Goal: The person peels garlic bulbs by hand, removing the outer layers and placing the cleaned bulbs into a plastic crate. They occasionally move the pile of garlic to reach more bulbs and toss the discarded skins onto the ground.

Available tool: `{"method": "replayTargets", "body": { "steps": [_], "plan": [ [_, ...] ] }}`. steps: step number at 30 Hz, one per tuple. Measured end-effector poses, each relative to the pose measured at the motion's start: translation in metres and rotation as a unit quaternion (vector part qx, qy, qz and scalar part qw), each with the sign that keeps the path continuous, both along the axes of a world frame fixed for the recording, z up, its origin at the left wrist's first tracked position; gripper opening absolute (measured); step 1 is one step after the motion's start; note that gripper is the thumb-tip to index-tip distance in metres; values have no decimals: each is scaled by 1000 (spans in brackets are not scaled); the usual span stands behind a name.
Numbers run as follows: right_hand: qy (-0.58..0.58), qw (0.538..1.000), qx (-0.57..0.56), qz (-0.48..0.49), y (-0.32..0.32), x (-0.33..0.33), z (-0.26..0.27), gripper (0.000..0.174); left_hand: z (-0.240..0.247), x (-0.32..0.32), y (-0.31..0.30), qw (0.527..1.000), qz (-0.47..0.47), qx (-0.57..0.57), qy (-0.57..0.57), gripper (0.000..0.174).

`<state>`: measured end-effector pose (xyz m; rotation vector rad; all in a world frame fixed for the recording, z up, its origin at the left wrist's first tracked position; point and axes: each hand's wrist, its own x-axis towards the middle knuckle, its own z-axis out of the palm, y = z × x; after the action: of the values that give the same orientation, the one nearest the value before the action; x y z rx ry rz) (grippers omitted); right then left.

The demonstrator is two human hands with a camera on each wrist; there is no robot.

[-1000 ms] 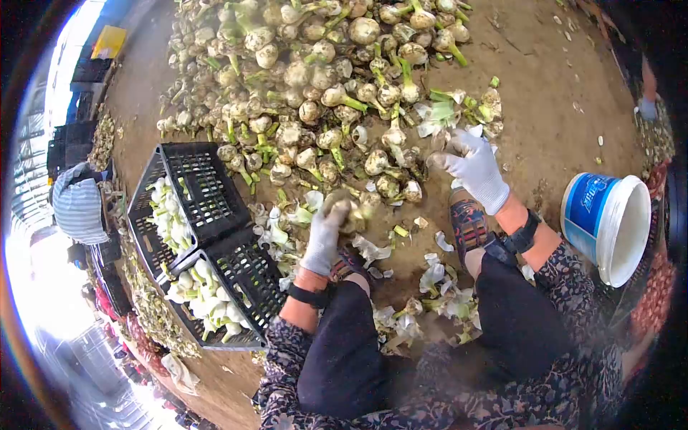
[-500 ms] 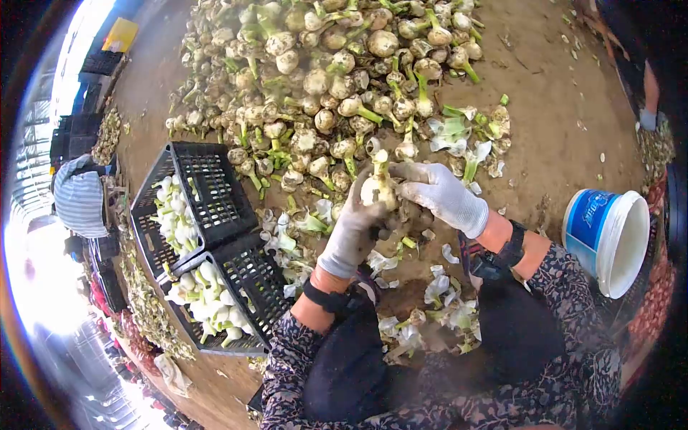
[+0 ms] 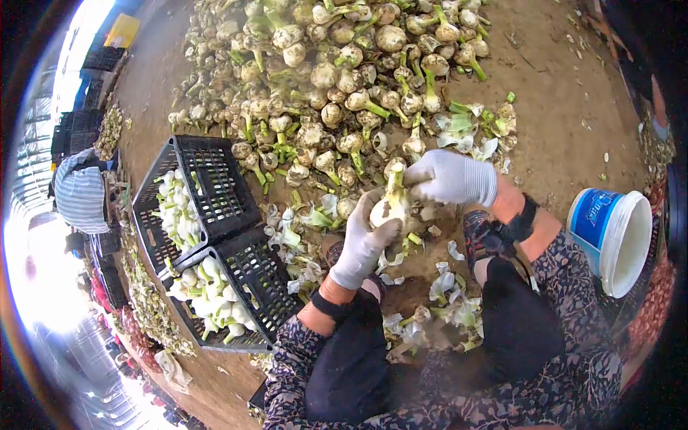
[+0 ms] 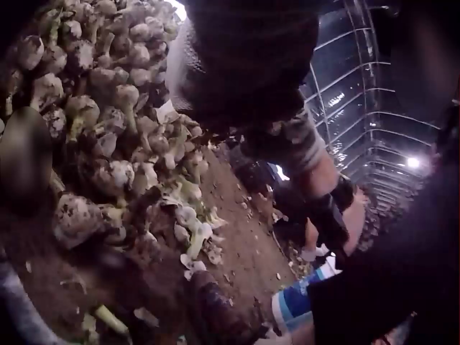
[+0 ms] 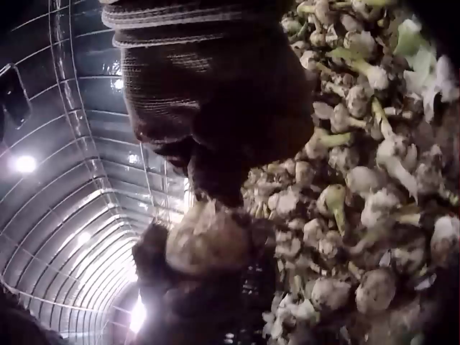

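Observation:
Between both hands, in the head view, a pale garlic bulb (image 3: pixel 389 208) stands with its short green-white stem pointing up. My left hand (image 3: pixel 360 244), in a whitish glove, grips the bulb from the left, thumb and fingers around its lower part. The gloved right hand (image 3: pixel 455 179) pinches at the stem side with bent fingers. In the right wrist view the bulb (image 5: pixel 205 241) shows just below the dark right glove (image 5: pixel 215 108). The left wrist view is dark and leaves the held bulb out. Soil-stained garlic bulbs (image 3: pixel 308 136) lie heaped ahead of the hands.
Two black crates (image 3: pixel 215 179) at the left contain cleaned white garlic (image 3: pixel 211 294). A white-and-blue bucket (image 3: pixel 609 240) lies tipped at the right. Peeled skins (image 3: pixel 451 294) litter the brown ground between the feet. A striped cloth-covered shape (image 3: pixel 80 192) is farther left.
The left hand has brought a bulb up from the ground to the middle, and the right hand has come over to it. The bulb's outside looks whiter now than half a second ago.

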<state>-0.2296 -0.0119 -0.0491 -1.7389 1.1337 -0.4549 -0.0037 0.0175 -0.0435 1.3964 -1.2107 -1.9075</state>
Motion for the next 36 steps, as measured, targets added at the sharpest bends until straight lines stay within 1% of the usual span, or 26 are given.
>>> {"method": "replayTargets", "body": {
  "steps": [1,2,3,4,5,7,8,11,12,15,16,17,18,20,22,23,24,25,26,27,28,29,31,32,34,36],
  "plan": [
    [23,998,-53,30,-4,-7,-9,31,1,2,1,997,31,67,20,58],
    [192,980,0,44,-9,-15,3,33,7,7,-2,992,67,73,75,61],
    [290,955,-59,27,-8,-23,-12,35,11,10,-6,988,76,66,113,67],
    [274,960,-58,-15,-4,-25,-13,34,14,14,-10,983,84,60,152,73],
    [257,963,-59,-56,1,-24,-13,33,13,13,-12,989,79,35,119,74],
    [-34,992,40,-113,8,-4,-9,31,6,9,-11,996,66,-11,51,78],
    [-182,969,89,-139,9,7,-7,31,4,7,-12,996,39,-55,50,84],
    [-307,924,194,-120,8,31,-5,34,2,-1,-4,990,3,-135,43,95],
    [-270,936,183,-134,8,36,-10,29,-6,1,-3,988,-23,-149,46,96],
    [-274,916,234,-178,13,35,-8,25,-5,7,-6,989,14,59,138,90],
    [-344,895,197,-204,17,41,-14,22,-2,10,-8,949,57,186,250,84],
    [-360,882,216,-216,19,43,-14,22,0,12,-10,881,113,313,337,83],
    [-375,868,234,-229,20,43,-13,23,3,14,-14,856,102,339,377,81],
    [-364,840,292,-278,22,43,-6,23,4,10,-18,849,125,330,393,73],
    [-301,859,264,-320,22,44,9,23,3,-2,-17,881,198,261,342,64],
    [-270,865,250,-341,23,48,14,22,3,-2,-17,935,156,186,257,59],
    [-304,862,202,-350,25,55,11,20,2,-1,-14,973,112,107,168,56],
    [-300,882,187,-313,28,56,6,19,-9,1,-13,994,64,-22,84,54],
    [-295,899,172,-273,28,56,7,18,-17,2,-13,988,34,-149,-17,54],
    [-290,916,156,-231,28,58,8,18,-24,1,-14,986,61,-146,41,54],
    [-333,878,250,-235,35,61,13,18,-31,0,-14,981,85,-143,101,54],
    [-280,910,217,-216,35,60,12,19,-19,-2,-14,938,162,45,303,52],
    [-167,958,148,-178,34,51,6,19,-20,5,-14,967,118,41,224,56],
    [-193,954,79,-217,36,50,-3,19,-22,8,-14,977,96,38,184,58],
    [-138,959,62,-240,30,34,-18,19,-39,12,-8,969,97,27,226,54],
    [-87,964,4,-252,22,24,-17,20,-21,17,-9,932,74,181,305,50]
  ]
}}
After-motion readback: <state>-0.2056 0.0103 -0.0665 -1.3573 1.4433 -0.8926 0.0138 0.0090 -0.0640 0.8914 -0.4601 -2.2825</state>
